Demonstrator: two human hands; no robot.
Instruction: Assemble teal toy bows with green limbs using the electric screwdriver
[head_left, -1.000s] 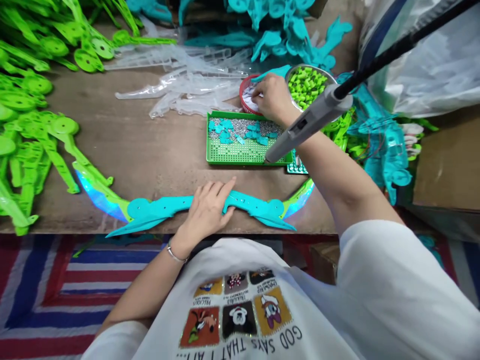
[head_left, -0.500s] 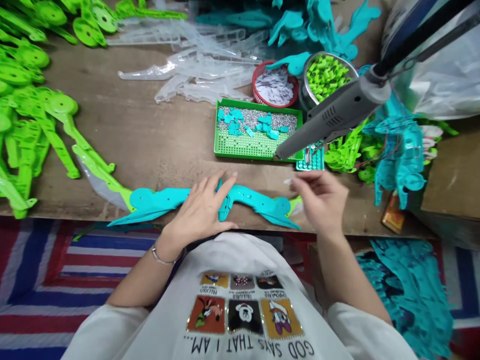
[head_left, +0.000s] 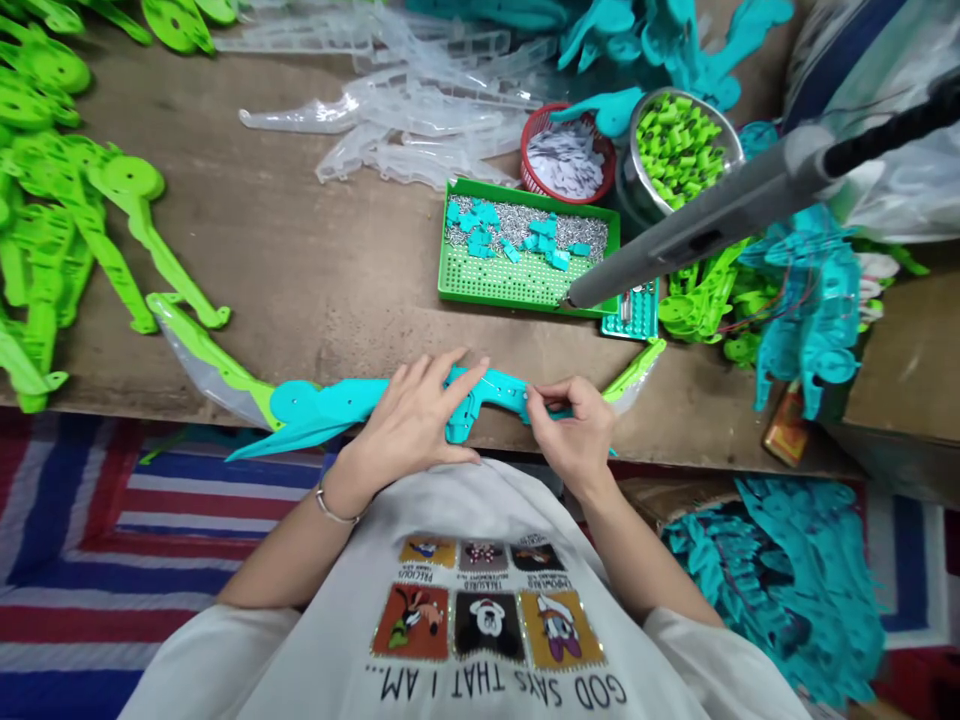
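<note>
A turquoise toy bow [head_left: 330,405] with lime green and clear end pieces lies along the table's front edge. My left hand [head_left: 412,415] lies over its middle, fingers stretched out and thumb apart. My right hand [head_left: 574,430] is closed in a pinch at the bow's right part, fingertips touching its upper surface. Whatever is between those fingertips is hidden, and the hand covers part of the bow's right side.
Beyond the bow stands a green tray [head_left: 480,290] with screws and small turquoise pieces. A grey electric screwdriver [head_left: 675,240] hangs over it. Behind are a red basket [head_left: 534,178] of white pieces and a metal bowl [head_left: 636,150] of green parts. Green bow parts [head_left: 45,190] pile up left.
My right hand has moved left and down onto the bow's right part; the small white piece at its fingertips no longer shows. My left hand stays on the bow. The view has shifted slightly.
</note>
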